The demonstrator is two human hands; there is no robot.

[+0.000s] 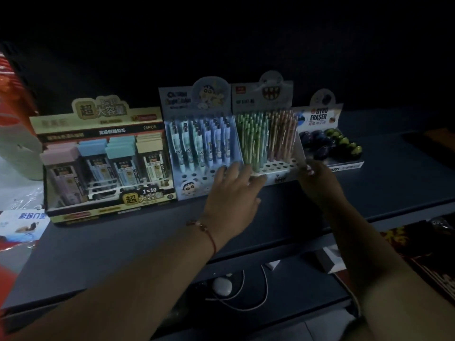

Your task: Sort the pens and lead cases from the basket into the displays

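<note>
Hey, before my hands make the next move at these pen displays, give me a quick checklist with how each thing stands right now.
1. Left hand free to take a pen: ok, fingers spread, holding nothing.
2. Right hand contents: cannot tell, fingers curled at the green and pink pen display, too dark and blurred.
3. Empty holes in that display's front rows: ok, several show.
4. Empty holes in the blue cartoon pen display: ok, a few at the front.
5. Room in the lead case display: ok, front slots look empty.
6. Basket within reach: cannot tell, not in view.
</note>
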